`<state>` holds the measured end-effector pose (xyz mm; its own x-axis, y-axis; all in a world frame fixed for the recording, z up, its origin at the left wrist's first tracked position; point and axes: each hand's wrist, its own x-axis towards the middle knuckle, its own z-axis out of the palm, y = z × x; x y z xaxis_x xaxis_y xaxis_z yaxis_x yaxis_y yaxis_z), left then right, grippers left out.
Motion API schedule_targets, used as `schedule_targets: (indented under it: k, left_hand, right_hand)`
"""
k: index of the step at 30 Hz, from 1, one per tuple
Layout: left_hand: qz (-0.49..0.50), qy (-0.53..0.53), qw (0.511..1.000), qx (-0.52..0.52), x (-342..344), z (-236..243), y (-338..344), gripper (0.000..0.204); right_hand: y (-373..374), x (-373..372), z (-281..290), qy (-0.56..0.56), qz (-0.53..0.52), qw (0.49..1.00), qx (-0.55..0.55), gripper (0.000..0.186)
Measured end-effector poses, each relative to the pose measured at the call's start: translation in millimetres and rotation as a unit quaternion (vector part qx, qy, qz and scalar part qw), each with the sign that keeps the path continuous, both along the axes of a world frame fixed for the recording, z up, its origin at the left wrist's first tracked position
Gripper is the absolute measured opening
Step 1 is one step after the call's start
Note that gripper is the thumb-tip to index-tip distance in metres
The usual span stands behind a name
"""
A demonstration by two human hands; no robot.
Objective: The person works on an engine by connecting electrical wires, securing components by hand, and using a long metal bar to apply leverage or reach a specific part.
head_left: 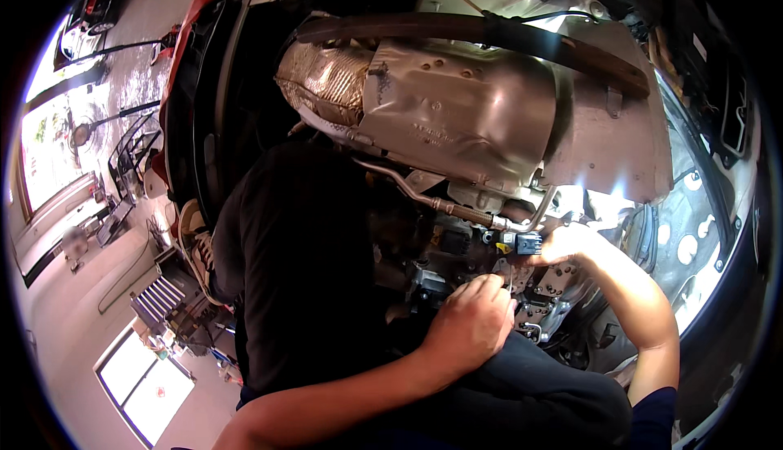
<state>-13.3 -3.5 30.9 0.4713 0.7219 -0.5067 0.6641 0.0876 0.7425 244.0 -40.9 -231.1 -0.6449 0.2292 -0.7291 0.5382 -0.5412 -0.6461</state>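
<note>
Dark plug (528, 243) sits right of centre in the frame. Nearest, dark trousers (302, 262) fill the lower middle. Beyond them the left hand (471, 319) is curled, a thin rod (511, 277) at its fingertips; whether gripped, I cannot tell. The right hand (563, 245) reaches to the plug, its grip unclear. Past both lie a metal pipe (400, 179), then a dull metal shield (465, 107); farthest, a bright window (147, 385), lower left.
</note>
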Motion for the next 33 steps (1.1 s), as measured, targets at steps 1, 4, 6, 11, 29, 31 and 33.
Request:
schedule_targets:
  k: [1,4,6,11,29,31,33]
  left_hand:
    - [0.006,0.002,1.0,-0.005,-1.4,-3.7,1.9,0.019]
    - [-0.078,-0.067,0.988,0.113,-7.0,-16.9,5.3,0.017]
    - [-0.123,-0.072,0.985,0.095,-9.1,-19.3,6.0,0.017]
    - [-0.334,0.033,0.933,0.131,-15.4,-18.8,9.8,0.02]
    - [-0.219,0.008,0.967,0.131,-3.9,-21.2,6.4,0.023]
    - [-0.2,0.001,0.972,0.123,-5.2,-22.8,5.4,0.022]
    - [-0.208,0.005,0.969,0.131,-11.4,-21.7,5.4,0.019]
  right_hand:
    - [8.2,-4.9,10.7,0.008,-0.011,1.0,-0.015,0.065]
    - [67.6,-38.5,81.7,-0.036,0.135,0.99,0.003,0.061]
    - [55.2,-28.6,67.2,0.008,0.112,0.993,0.03,0.059]
    - [64.0,-35.8,87.2,-0.029,0.121,0.991,0.055,0.067]
    - [86.3,-54.3,141.6,-0.216,0.136,0.966,0.045,0.074]
    - [92.8,-58.8,154.1,-0.24,0.142,0.96,0.03,0.074]
    - [95.4,-64.9,167.3,-0.244,0.085,0.966,0.018,0.076]
